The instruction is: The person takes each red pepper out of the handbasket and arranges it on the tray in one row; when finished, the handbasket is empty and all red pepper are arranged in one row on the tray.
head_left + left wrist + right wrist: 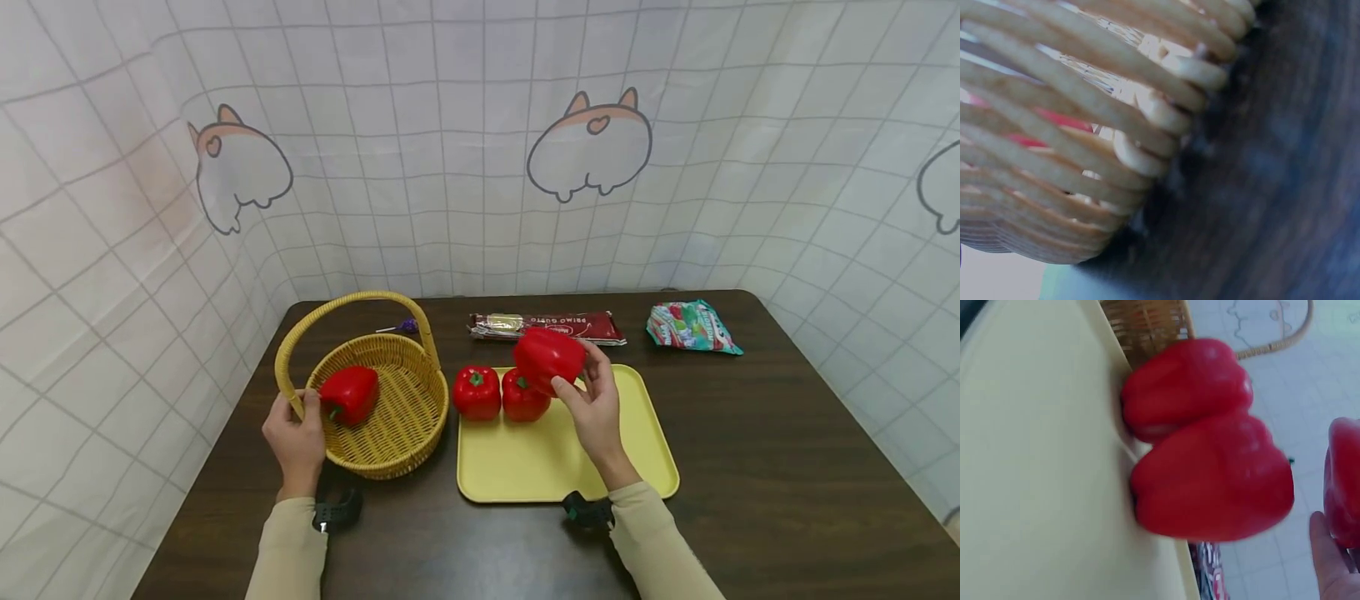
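My left hand [297,437] grips the rim and handle base of a yellow wicker basket [408,450] at its left side. One red bell pepper [352,394] lies inside the basket. Above a yellow tray [517,467], my right hand [596,408] holds another red bell pepper [550,357], thumb underneath. Two more bell peppers stand side by side at the tray's far left: the left one [477,393] and the right one [523,398], partly covered by the held pepper. In the left wrist view, only the woven basket wall [1054,125] shows close up, without the hand.
Behind the tray lies a long dark red packet [577,327]. A purple-wrapped lollipop [405,326] is behind the basket. To the back right sits a teal, colourful snack bag [692,327]. A gridded cloth [480,225] hangs around the dark wooden table [787,450].
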`<state>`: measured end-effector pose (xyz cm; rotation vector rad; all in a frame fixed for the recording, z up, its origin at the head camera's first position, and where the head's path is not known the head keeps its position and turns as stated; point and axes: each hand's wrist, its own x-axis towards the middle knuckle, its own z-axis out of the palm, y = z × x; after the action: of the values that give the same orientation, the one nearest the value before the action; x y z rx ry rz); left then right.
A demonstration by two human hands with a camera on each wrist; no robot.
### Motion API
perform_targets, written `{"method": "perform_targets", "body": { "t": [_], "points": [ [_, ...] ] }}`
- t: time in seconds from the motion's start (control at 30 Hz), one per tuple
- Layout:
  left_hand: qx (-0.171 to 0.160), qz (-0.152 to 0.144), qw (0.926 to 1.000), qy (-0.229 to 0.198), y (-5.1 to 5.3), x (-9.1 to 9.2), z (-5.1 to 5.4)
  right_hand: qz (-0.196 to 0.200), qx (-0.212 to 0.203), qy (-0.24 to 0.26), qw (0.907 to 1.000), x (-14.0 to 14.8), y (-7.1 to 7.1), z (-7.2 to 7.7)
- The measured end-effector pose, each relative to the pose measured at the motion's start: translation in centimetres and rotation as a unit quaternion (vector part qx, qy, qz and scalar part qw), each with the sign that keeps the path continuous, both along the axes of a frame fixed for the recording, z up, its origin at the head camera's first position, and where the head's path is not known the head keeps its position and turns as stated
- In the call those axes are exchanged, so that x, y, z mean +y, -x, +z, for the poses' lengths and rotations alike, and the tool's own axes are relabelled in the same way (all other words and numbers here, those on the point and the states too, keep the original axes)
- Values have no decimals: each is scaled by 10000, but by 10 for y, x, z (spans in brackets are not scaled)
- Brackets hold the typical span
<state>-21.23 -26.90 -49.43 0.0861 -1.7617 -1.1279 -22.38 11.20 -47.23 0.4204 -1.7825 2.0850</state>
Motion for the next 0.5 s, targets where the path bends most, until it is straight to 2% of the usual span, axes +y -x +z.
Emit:
{"method": "perform_targets", "body": {
  "t": [0.1,0.27,0.5],
  "points": [
    [66,-25,10000,-5,-4,4,6,-185,52,34,9998,9,1,-2],
    [85,-14,9999,56,-5,4,7,-420,5,108,9991,23,4,-7],
    [97,-64,9999,106,-6,3,6,-766,-531,20,9956,40,8,-10]
  ]
}}
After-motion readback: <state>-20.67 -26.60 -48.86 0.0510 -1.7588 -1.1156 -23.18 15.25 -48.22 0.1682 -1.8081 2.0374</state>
